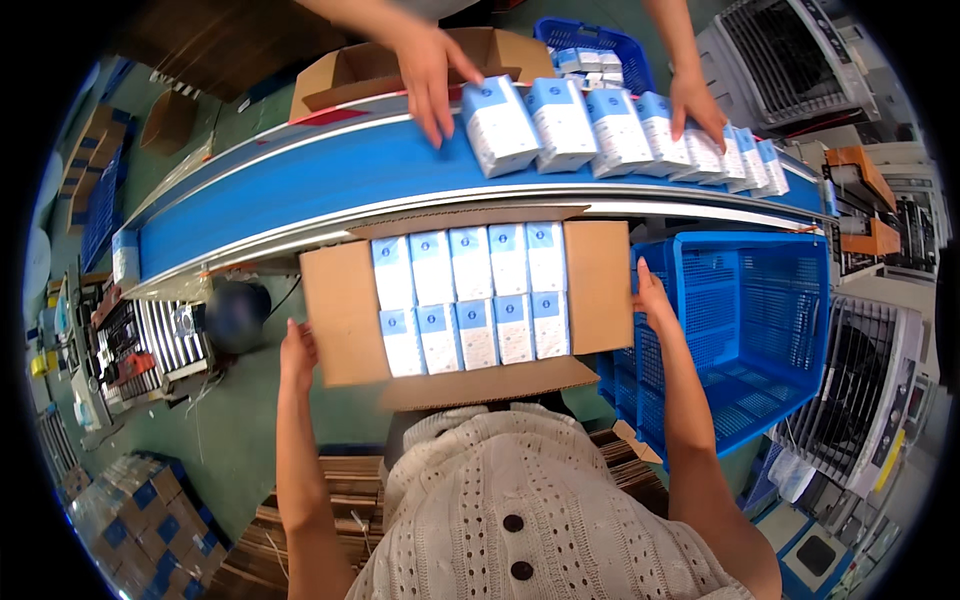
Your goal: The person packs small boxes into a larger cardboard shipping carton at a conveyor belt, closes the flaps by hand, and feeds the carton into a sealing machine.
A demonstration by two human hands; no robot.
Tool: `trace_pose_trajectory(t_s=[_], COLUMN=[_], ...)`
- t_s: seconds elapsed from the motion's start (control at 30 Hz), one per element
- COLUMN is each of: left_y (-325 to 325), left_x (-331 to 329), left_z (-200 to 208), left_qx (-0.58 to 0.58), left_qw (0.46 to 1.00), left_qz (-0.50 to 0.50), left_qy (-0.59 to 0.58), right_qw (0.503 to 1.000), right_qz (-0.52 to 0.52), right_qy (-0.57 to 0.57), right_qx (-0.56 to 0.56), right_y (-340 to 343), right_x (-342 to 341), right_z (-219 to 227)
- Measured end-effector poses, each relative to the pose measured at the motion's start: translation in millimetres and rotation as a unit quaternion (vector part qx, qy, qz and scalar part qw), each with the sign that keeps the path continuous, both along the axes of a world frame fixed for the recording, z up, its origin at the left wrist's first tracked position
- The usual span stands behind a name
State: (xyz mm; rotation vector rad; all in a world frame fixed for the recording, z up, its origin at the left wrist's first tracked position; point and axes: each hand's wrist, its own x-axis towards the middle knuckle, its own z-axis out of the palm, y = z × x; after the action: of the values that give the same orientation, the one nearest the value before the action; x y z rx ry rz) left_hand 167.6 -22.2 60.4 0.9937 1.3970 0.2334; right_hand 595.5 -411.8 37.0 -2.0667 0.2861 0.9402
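Note:
In front of me is an open cardboard carton (345, 315) with its flaps folded outward. Two rows of white and blue packs (470, 265) stand snugly inside it. My left hand (298, 352) is closed at the outer edge of the left flap, its fingers curled against the cardboard. At the opposite side, my right hand (652, 298) grips the edge of the right flap, fingertips partly out of sight. Beyond the carton, another person's hand (430, 80) is beside the nearest of several larger-looking white and blue packs (500, 130) lined up on the belt; their other hand (695, 105) rests over the row.
A blue conveyor belt (300, 190) runs across behind the carton. Stacked blue plastic crates (755, 385) stand close to my right arm. Across the belt are another open carton (345, 68) and a blue basket (640, 50) of packs. Flattened cardboard (265, 545) lies below.

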Motion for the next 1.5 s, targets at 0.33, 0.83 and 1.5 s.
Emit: trace_pose_trajectory(t_s=[0.33,0.83,1.5], left_y=[-69.2,-125.3,-65.6], left_x=[123.9,73.9,43.6], left_z=[65.8,-25.0,-31.6], left_qx=[0.307,0.085,0.33], left_qw=[0.621,0.969,0.9], left_qz=[-0.717,-0.106,-0.103], left_qy=[0.076,-0.208,0.265], right_qw=[0.828,0.828,0.961], right_qz=[0.521,0.408,-0.015], right_qy=[-0.186,-0.375,0.147], right_qx=[0.093,-0.088,0.234], right_y=[123.2,66.3,60.0], right_x=[-92.5,-87.6,-29.1], right_z=[43.6,22.2,-83.5])
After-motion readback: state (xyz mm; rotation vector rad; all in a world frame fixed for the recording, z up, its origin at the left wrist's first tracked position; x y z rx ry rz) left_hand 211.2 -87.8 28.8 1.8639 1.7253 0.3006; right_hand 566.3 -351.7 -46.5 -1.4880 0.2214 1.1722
